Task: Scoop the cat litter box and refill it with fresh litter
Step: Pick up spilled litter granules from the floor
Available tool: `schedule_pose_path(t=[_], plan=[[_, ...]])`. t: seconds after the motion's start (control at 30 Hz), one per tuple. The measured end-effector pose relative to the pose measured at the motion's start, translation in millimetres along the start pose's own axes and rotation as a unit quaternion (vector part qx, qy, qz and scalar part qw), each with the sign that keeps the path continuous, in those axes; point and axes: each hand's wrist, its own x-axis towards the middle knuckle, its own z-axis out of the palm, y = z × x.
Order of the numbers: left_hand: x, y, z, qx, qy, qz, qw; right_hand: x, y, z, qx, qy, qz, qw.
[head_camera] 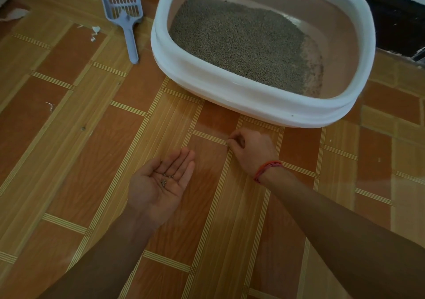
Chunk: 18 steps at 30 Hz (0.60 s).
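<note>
A white-rimmed, pinkish litter box (230, 87) stands on the floor at the upper right, with grey litter (239, 43) covering most of its bottom. A blue-grey slotted scoop (125, 11) lies on the floor to its left. My left hand (158, 186) is held palm up above the floor, with several litter grains (166, 178) lying in it. My right hand (249, 149), with a red thread at the wrist, reaches down to the floor just in front of the box, fingertips pinched together at the floor; what they pinch is too small to see.
The floor is wood-pattern vinyl (92, 138) with scattered white scraps (95, 32) near the scoop and a few specks at the left. A dark opening (400, 20) lies behind the box at the upper right.
</note>
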Motion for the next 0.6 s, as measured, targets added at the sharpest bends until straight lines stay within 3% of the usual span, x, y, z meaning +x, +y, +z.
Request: schedule_pose_path(t=[0.3, 0.5, 0.6], plan=[[-1, -1, 2, 0.003, 0.000, -0.001, 1.000, -4, -17, -2, -0.108, -0.038, -0.007, 0.993], [-1, -1, 1, 0.002, -0.012, -0.001, 1.000, -29, -49, 2, -0.017, -0.048, -0.083, 0.995], [-1, 0, -1, 0.008, -0.015, -0.003, 1.000, -51, -55, 29, 0.012, -0.148, -0.088, 0.985]])
